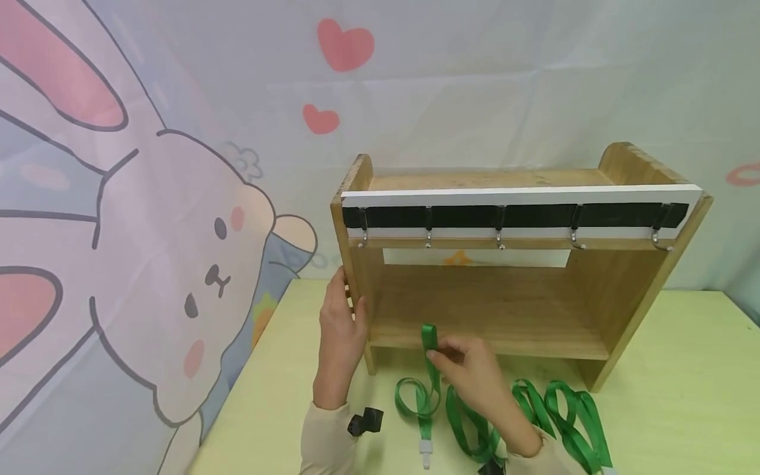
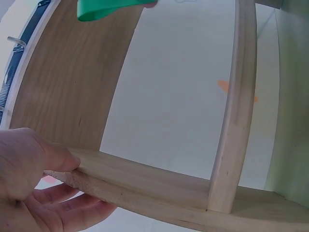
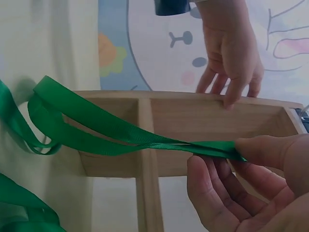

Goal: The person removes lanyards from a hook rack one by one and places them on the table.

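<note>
A small wooden shelf stands on the table. My left hand grips the front edge of its left side panel, with the thumb inside and the fingers outside in the left wrist view. My right hand pinches a green lanyard between thumb and fingers near its looped top end. The held lanyard rises in front of the lower board. Its lower part curls on the table, ending in a white clip.
Another green lanyard lies coiled beneath my right forearm, and more green ribbon lies farther right. Across the shelf's upper front runs a black strip with several metal hooks. A printed rabbit backdrop hangs behind the pale green table.
</note>
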Demonstrator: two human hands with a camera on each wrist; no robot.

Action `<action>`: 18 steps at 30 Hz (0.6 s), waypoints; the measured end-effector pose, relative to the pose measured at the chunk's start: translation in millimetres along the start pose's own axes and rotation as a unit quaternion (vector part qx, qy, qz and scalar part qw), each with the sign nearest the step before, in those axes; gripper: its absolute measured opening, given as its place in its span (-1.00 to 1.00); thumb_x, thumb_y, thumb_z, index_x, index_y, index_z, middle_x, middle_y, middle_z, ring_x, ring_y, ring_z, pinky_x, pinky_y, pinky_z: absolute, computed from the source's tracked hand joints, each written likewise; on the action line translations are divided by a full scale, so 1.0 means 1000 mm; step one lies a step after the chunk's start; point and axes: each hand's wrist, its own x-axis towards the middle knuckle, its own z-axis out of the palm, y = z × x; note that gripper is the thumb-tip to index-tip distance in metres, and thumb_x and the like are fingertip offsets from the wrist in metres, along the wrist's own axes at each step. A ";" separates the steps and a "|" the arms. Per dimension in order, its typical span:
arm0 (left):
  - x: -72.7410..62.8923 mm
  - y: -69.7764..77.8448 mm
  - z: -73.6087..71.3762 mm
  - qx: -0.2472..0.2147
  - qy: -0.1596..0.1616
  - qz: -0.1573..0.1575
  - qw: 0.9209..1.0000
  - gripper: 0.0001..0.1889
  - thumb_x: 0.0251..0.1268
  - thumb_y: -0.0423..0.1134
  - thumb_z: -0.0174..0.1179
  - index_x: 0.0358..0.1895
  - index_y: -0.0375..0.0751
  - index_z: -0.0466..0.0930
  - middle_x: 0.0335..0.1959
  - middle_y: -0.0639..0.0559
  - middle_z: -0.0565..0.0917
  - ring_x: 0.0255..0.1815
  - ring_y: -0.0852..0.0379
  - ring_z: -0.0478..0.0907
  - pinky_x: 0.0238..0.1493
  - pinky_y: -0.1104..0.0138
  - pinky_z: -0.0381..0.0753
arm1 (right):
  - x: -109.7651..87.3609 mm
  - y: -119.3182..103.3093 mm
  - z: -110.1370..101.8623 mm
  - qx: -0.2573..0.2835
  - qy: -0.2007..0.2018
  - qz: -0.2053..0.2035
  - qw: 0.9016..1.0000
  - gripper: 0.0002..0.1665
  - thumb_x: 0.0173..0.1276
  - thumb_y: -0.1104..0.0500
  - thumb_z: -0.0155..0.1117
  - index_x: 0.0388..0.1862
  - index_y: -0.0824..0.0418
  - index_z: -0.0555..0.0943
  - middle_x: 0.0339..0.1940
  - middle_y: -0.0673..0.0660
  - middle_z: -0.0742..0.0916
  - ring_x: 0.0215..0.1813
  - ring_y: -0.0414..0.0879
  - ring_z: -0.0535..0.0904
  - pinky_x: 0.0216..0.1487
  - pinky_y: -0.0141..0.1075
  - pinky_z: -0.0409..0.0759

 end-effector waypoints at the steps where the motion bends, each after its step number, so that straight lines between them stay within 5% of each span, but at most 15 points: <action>1: 0.000 0.000 0.000 0.000 0.000 0.000 1.000 -0.46 0.35 -0.60 0.16 0.37 -0.49 0.27 0.09 -0.35 0.52 -0.05 -0.25 0.59 -0.26 0.07 0.77 | 0.000 0.001 0.001 -0.001 0.000 0.000 1.000 -0.90 0.39 0.37 0.32 -0.20 0.39 0.72 -0.30 0.18 0.76 -0.31 0.00 0.72 -0.46 -0.28 0.72; 18: 0.000 -0.001 0.002 0.000 0.001 -0.010 1.000 -0.45 0.33 -0.60 0.18 0.37 -0.47 0.28 0.08 -0.34 0.53 -0.03 -0.26 0.61 -0.26 0.07 0.77 | 0.002 0.026 0.030 -0.088 0.002 0.013 0.996 -0.95 0.33 0.33 0.37 -0.32 0.29 0.75 -0.37 0.03 0.78 -0.33 -0.13 0.67 -0.30 -0.30 0.69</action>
